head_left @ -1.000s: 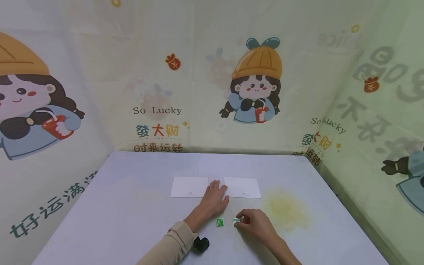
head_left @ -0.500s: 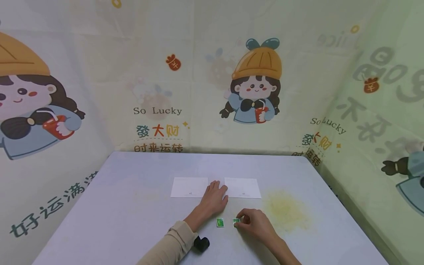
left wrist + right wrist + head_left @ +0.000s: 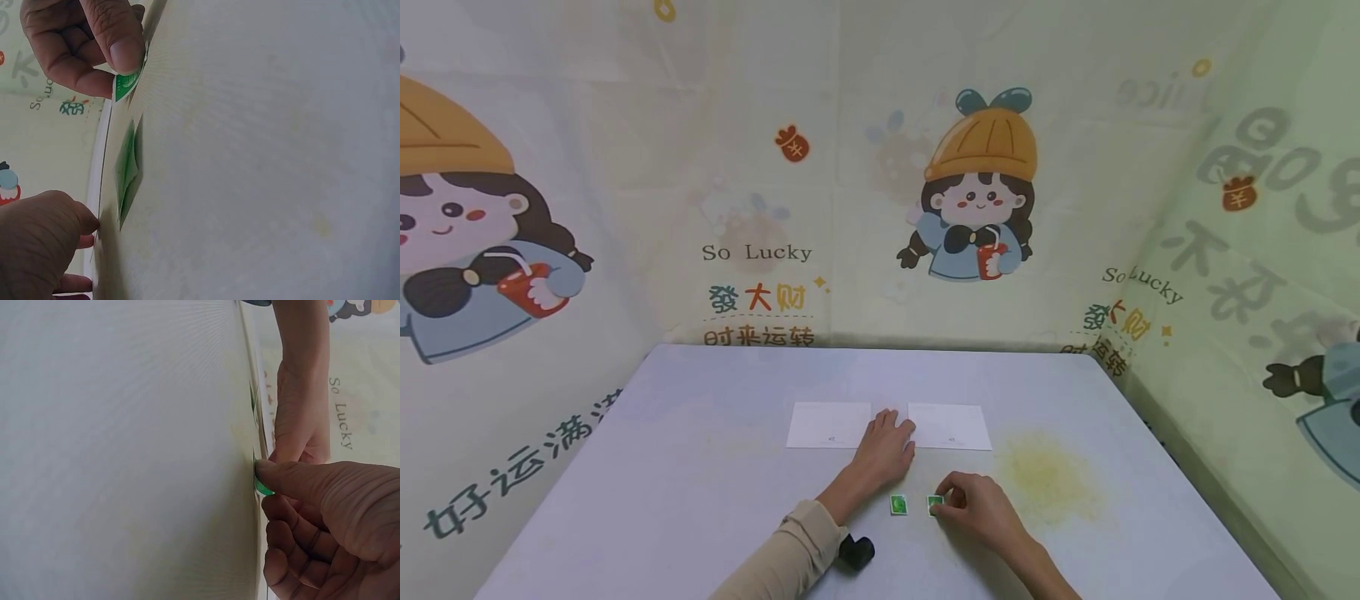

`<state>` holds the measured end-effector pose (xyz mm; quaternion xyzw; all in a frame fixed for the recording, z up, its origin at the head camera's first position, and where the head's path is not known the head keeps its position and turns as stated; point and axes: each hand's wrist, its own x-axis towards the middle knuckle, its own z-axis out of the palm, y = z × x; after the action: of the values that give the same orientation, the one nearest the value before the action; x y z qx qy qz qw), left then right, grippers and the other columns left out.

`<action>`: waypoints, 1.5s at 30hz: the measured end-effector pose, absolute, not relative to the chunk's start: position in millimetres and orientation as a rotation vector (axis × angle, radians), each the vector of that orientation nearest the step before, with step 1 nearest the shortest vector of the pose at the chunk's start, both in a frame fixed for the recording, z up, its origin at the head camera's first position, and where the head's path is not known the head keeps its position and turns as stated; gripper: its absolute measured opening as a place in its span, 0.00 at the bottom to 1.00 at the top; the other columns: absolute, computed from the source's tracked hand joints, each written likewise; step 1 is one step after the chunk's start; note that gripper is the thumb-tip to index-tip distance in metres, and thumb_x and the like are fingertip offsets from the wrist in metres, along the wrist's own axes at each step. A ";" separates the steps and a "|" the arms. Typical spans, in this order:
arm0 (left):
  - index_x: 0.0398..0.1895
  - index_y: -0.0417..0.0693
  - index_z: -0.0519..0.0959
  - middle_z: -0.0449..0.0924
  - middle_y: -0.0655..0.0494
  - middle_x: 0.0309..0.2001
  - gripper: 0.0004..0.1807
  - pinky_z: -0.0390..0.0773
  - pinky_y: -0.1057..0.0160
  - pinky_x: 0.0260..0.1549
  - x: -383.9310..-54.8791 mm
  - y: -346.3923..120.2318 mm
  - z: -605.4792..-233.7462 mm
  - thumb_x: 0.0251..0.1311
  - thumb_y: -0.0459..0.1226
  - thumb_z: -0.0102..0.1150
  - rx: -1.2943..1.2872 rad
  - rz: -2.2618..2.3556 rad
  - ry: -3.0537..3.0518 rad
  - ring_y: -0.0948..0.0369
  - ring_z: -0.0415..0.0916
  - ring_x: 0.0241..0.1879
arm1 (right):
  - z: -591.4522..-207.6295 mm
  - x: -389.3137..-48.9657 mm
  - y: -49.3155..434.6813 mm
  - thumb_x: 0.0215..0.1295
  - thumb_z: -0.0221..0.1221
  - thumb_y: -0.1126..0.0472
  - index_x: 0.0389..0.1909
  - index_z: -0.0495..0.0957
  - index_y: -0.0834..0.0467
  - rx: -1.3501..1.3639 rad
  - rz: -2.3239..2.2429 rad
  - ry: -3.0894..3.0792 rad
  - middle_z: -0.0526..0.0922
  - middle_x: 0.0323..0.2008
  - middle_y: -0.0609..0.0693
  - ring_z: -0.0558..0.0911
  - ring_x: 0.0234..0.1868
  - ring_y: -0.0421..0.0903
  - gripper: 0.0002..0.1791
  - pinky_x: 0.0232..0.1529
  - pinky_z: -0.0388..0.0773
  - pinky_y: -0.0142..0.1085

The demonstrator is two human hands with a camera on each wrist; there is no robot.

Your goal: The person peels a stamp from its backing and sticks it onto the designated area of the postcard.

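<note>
Two white envelopes (image 3: pixel 827 423) lie side by side on the table, the right one (image 3: pixel 951 427) a short gap away. My left hand (image 3: pixel 883 450) rests across that gap, its fingers reaching forward and touching the paper edges. Nearer to me, my right hand (image 3: pixel 973 504) pinches a small green stamp with a white border (image 3: pixel 125 86) between thumb and finger, at the tabletop. In the left wrist view the stamp bends up at one edge under the thumb. A second green stamp (image 3: pixel 898 505) lies to its left, slightly curled, with no hand on it.
A black heart-shaped object (image 3: pixel 856 552) sits beside the left sleeve (image 3: pixel 805 542), partly hidden by it. A yellowish stain (image 3: pixel 1048 475) marks the white table (image 3: pixel 700 500) at right. Printed cloth walls (image 3: pixel 865 308) stand behind and at both sides.
Almost nothing moves. The left thumb draws in very slightly; the right hand stays on its stamp, and the envelopes and second stamp keep their places.
</note>
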<state>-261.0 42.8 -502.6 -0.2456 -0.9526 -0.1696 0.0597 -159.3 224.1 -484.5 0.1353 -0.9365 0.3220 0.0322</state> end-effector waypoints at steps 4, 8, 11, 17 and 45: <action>0.62 0.47 0.80 0.74 0.42 0.66 0.19 0.66 0.47 0.68 -261.4 42.4 -503.6 0.73 0.44 0.56 -0.739 -0.519 -2.894 0.45 0.66 0.70 | -485.2 -159.1 223.5 0.57 0.74 0.59 0.31 0.83 0.54 0.397 1.014 -2.899 0.77 0.19 0.37 0.69 0.20 0.31 0.08 0.24 0.68 0.30; 0.62 0.47 0.80 0.75 0.42 0.65 0.19 0.67 0.48 0.68 -262.3 42.0 -505.6 0.74 0.43 0.54 -0.745 -0.513 -2.891 0.45 0.66 0.70 | -485.0 -159.4 222.5 0.59 0.73 0.61 0.31 0.82 0.54 0.375 1.016 -2.926 0.77 0.19 0.37 0.70 0.20 0.32 0.07 0.23 0.68 0.30; 0.61 0.46 0.80 0.75 0.42 0.64 0.19 0.67 0.48 0.68 -262.6 41.6 -506.3 0.74 0.42 0.53 -0.753 -0.503 -2.879 0.45 0.66 0.70 | -484.9 -159.4 222.2 0.59 0.72 0.62 0.30 0.82 0.53 0.374 1.007 -2.926 0.77 0.19 0.37 0.70 0.20 0.32 0.07 0.24 0.68 0.30; 0.62 0.44 0.78 0.74 0.42 0.65 0.20 0.67 0.47 0.67 -260.5 40.1 -503.9 0.74 0.43 0.53 -0.745 -0.550 -2.896 0.46 0.65 0.70 | -485.4 -158.7 222.3 0.59 0.72 0.62 0.29 0.81 0.52 0.383 0.995 -2.908 0.76 0.19 0.37 0.69 0.21 0.31 0.08 0.24 0.68 0.29; 0.63 0.47 0.78 0.73 0.42 0.68 0.20 0.65 0.45 0.69 -237.9 15.9 -483.6 0.74 0.45 0.54 -0.743 -0.674 -2.900 0.45 0.61 0.74 | -474.3 -151.6 222.5 0.61 0.72 0.59 0.29 0.81 0.50 0.362 1.142 -2.853 0.73 0.20 0.37 0.69 0.21 0.31 0.08 0.23 0.67 0.28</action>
<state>-237.9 15.9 -483.6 -0.2420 -0.9444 -0.2196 0.0365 -151.6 222.5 -474.3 0.1168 -0.9218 0.3689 0.0236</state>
